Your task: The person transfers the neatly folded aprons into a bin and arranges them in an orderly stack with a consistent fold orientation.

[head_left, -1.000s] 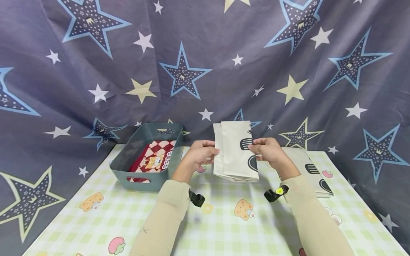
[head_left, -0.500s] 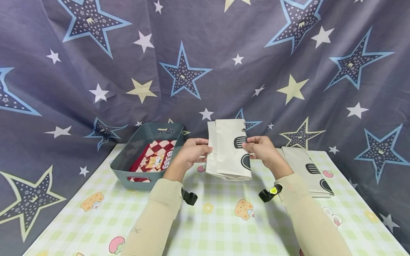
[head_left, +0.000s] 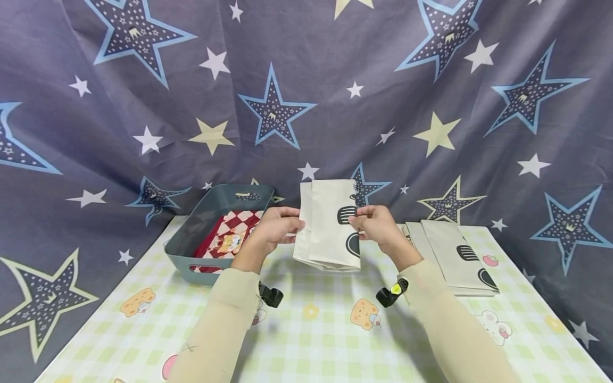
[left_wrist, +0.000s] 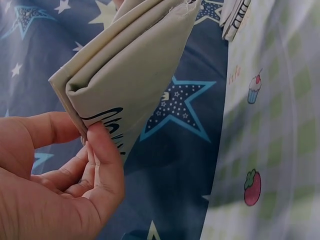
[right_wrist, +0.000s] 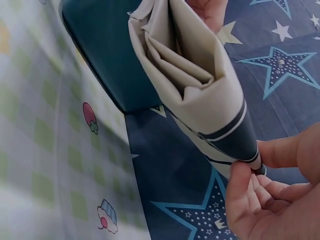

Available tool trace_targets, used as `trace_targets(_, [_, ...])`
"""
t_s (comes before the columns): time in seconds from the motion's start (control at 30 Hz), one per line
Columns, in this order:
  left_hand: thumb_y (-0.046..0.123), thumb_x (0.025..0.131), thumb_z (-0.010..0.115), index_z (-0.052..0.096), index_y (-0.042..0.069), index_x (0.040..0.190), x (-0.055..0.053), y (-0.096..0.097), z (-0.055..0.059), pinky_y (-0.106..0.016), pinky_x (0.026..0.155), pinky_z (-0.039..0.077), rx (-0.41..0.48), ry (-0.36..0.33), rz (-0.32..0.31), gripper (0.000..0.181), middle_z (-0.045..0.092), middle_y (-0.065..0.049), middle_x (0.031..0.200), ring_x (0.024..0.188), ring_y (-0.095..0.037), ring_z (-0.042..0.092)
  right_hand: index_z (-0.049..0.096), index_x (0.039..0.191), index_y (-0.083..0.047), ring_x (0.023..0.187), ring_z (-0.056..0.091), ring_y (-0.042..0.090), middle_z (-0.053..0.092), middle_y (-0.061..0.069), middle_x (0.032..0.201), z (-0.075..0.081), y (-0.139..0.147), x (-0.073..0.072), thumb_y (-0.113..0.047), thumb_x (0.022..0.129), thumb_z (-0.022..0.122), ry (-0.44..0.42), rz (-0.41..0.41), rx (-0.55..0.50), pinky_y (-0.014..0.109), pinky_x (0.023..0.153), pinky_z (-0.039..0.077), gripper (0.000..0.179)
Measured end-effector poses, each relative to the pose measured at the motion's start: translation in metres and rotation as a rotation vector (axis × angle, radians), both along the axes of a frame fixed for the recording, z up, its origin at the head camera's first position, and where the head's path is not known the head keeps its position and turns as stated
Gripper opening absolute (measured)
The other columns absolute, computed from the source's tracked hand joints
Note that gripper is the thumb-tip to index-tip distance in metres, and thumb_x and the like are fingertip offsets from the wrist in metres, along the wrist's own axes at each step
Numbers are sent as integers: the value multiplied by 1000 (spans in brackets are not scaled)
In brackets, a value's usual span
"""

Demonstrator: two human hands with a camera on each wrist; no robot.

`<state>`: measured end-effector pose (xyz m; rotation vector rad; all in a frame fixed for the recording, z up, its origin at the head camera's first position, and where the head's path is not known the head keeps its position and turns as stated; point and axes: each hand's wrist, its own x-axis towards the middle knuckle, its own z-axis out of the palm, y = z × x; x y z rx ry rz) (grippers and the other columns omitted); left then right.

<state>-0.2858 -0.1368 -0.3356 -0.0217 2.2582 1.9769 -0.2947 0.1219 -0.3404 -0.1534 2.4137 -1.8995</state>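
Between my two hands a folded cream cloth (head_left: 330, 229) with black printed shapes is held up above the table. My left hand (head_left: 276, 229) pinches its left edge between thumb and fingers, which the left wrist view shows closely at the folded cloth (left_wrist: 125, 75). On the other side my right hand (head_left: 380, 226) pinches the right edge, near a dark print. From the right wrist view, several layers show inside the folded cloth (right_wrist: 195, 85). The bottom of the cloth hangs apart from the tabletop.
A grey-blue plastic basket (head_left: 179, 260) stands at the back left, with a red-and-cream checked folded cloth (head_left: 232, 234) inside. At the right lies another folded cream cloth (head_left: 450, 255) with black prints. A checked tablecloth (head_left: 325, 330) covers the table; a starry curtain (head_left: 306, 90) hangs behind.
Both hands have carried the folded cream cloth leftward, closer to the basket, keeping the same grip. More of the other cream cloth at the right shows now.
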Motion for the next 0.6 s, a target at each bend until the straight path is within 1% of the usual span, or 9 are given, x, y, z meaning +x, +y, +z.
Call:
trace_targets(0.23, [8, 92, 70, 60, 1, 130, 1, -12, 1, -38, 79, 56, -27, -2, 5, 40, 65, -11, 110, 89, -21, 63, 57, 122, 8, 83, 64, 14, 69, 12, 104, 0, -12, 1, -8, 99, 65, 9, -5, -7, 33, 75, 59, 30])
trace_targets(0.3, [8, 93, 70, 60, 1, 130, 2, -16, 1, -37, 78, 56, -32, -3, 4, 39, 64, -10, 110, 89, -21, 62, 57, 122, 7, 83, 64, 15, 69, 13, 105, -1, -15, 0, -8, 99, 65, 10, -1, -8, 34, 76, 60, 29])
trace_targets(0.43, [8, 94, 68, 59, 1, 132, 5, -24, 3, -35, 77, 56, -37, 2, 3, 40, 63, -11, 112, 91, -21, 60, 58, 119, 6, 83, 64, 15, 69, 12, 102, -3, -23, -1, -8, 99, 66, 9, -1, -15, 34, 76, 60, 26])
trace_targets(0.6, [9, 96, 66, 56, -1, 135, 6, -33, 5, -37, 80, 54, -55, 16, -7, 42, 61, -13, 118, 94, -23, 60, 59, 117, 6, 82, 64, 15, 69, 12, 102, -3, -34, 1, -6, 98, 66, 18, 0, -35, 34, 75, 61, 23])
